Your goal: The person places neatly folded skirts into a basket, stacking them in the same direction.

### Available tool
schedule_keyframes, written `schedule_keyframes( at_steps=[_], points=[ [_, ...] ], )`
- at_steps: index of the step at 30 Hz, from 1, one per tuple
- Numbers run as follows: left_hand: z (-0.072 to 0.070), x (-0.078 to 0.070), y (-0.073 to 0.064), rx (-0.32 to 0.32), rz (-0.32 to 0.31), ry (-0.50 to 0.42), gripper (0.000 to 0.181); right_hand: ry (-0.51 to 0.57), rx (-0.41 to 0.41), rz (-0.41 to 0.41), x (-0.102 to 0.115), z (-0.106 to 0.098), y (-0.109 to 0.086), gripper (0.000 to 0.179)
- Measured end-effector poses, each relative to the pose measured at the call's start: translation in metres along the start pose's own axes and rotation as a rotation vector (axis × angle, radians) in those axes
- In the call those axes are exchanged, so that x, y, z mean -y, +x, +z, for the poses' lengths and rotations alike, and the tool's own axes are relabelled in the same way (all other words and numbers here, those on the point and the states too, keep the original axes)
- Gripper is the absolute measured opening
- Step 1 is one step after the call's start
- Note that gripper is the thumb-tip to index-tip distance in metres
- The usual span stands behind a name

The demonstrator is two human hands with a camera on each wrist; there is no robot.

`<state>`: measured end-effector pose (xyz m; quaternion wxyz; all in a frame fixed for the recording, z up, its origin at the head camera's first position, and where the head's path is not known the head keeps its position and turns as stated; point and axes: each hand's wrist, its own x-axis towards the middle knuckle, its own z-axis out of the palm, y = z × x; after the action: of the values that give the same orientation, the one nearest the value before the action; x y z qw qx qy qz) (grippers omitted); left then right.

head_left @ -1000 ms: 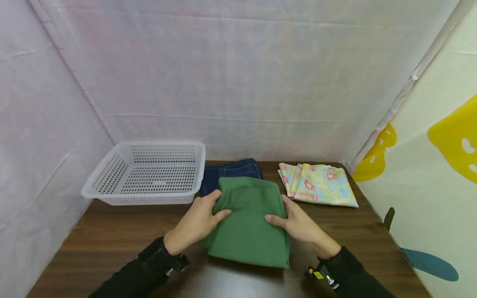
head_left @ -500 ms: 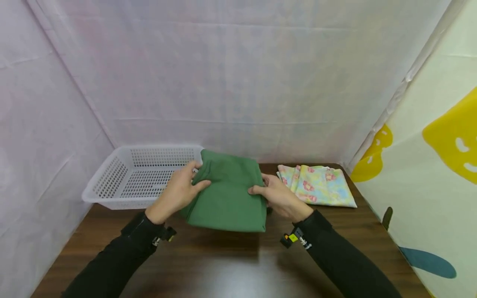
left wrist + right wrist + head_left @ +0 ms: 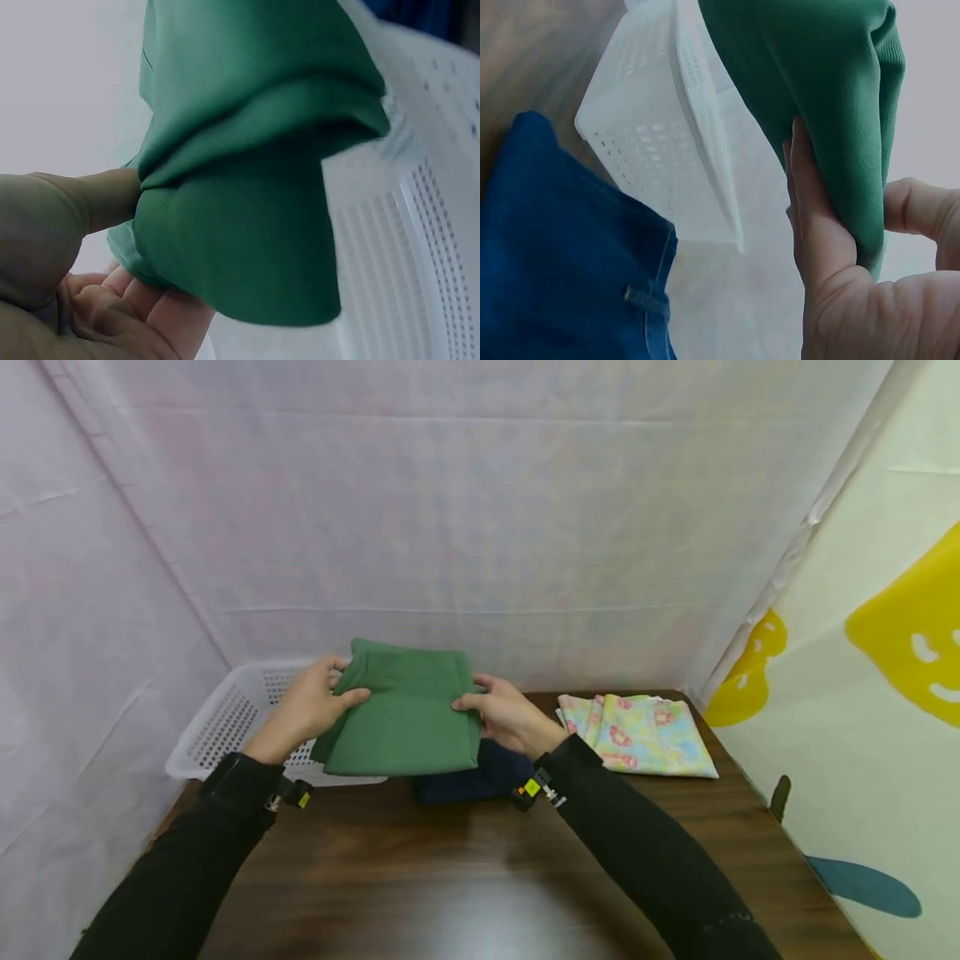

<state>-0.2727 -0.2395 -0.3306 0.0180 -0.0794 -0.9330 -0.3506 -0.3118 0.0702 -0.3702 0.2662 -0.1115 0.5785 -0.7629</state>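
Observation:
A folded green garment (image 3: 408, 718) hangs in the air between both hands, over the right part of the white plastic basket (image 3: 217, 727). My left hand (image 3: 306, 708) pinches its left edge, thumb on top and fingers beneath, as the left wrist view shows on the green cloth (image 3: 247, 225). On the opposite edge, my right hand (image 3: 510, 714) grips the folded layers; in the right wrist view the thumb and fingers lie on either side of the cloth (image 3: 817, 90). Part of the basket is hidden behind the garment.
Folded blue jeans (image 3: 472, 772) lie on the dark wooden table (image 3: 420, 868) right of the basket, partly covered from view by the garment. A folded floral-print cloth (image 3: 637, 735) lies at the back right. A pale fabric wall (image 3: 450, 510) stands behind the table.
Both hands have lifted the green garment off the jeans area and carried it left and away from me, over the basket. The basket, jeans and floral cloth stay in place.

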Motion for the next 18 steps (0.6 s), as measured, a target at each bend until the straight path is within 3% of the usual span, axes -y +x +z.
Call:
schedule_keyframes(
  at_steps=[5,12,18],
  points=[
    [-0.015,0.017,0.007,0.002,-0.039,-0.022,0.065,-0.012,-0.007,-0.015,0.001,0.020,0.026,0.077],
    [-0.038,0.047,0.015,-0.004,-0.051,0.050,0.070,-0.065,-0.043,-0.068,-0.004,0.051,0.066,0.079],
    [-0.052,0.063,0.016,-0.024,-0.087,0.075,0.069,-0.142,-0.057,-0.117,-0.012,0.074,0.088,0.085]
  ],
)
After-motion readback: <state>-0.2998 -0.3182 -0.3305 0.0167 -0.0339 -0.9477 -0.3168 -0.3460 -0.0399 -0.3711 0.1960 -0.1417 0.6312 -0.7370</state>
